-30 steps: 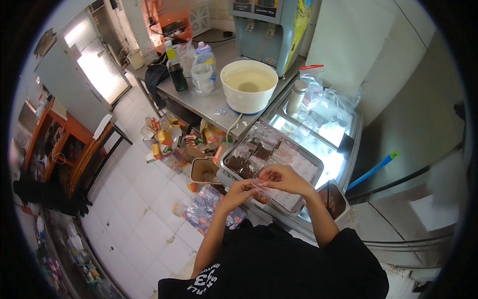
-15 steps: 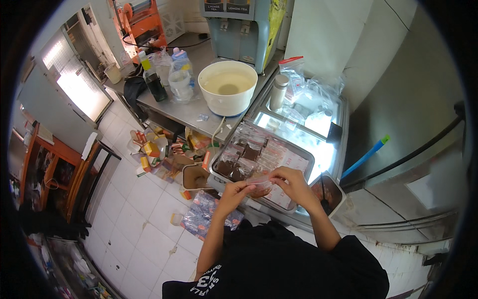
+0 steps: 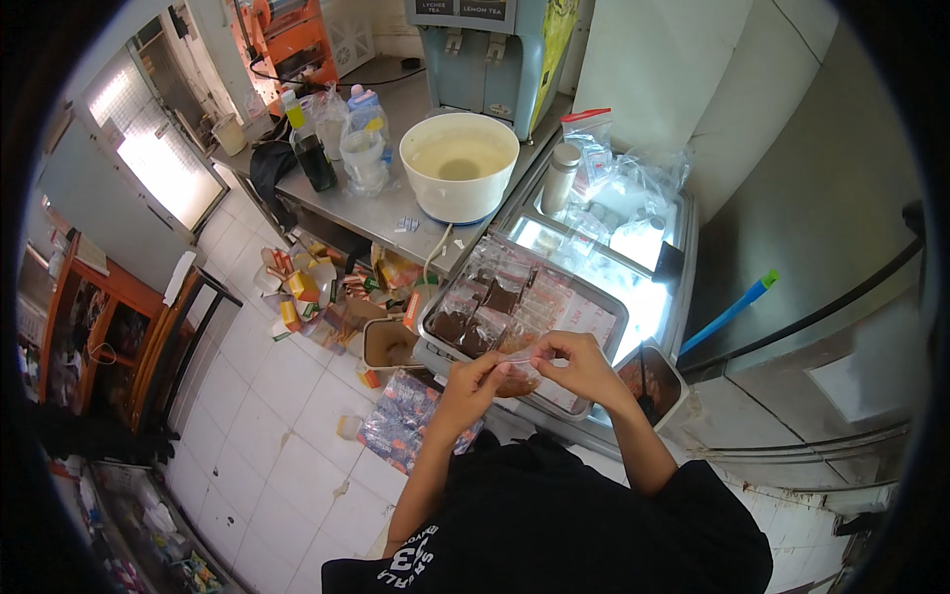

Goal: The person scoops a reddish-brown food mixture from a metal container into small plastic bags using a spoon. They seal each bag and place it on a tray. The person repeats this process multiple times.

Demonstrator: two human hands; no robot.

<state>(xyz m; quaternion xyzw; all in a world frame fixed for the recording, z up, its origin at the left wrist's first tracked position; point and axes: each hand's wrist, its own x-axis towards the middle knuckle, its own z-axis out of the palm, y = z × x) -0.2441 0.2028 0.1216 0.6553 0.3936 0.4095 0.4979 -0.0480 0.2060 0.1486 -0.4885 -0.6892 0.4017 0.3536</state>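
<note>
A small clear zip bag [image 3: 517, 382] with reddish-brown contents hangs between my two hands, over the near edge of a metal tray [image 3: 622, 335]. My left hand [image 3: 473, 389] pinches the bag's top edge from the left, thumb against fingers. From the right, my right hand [image 3: 576, 367] pinches the same edge between thumb and fingertips. In the tray behind the hands lie several clear bags, some with a dark brown filling [image 3: 503, 297]. Printed white sheeting [image 3: 594, 319] shows on the tray's right side. My fingers partly hide the bag's upper edge.
To the right stands a metal container [image 3: 671, 381] of reddish-brown food with a black-handled utensil [image 3: 647, 404]. Behind the tray are a lit glass-topped chest [image 3: 633, 297] and a silver bottle [image 3: 560, 181]. A white bowl [image 3: 459, 203] stands on the steel table. Packages [image 3: 317, 287] litter the floor.
Both hands keep their pinch on the bag's top edge and have come slightly closer together. The bag hangs a little lower. The view has shifted slightly.
</note>
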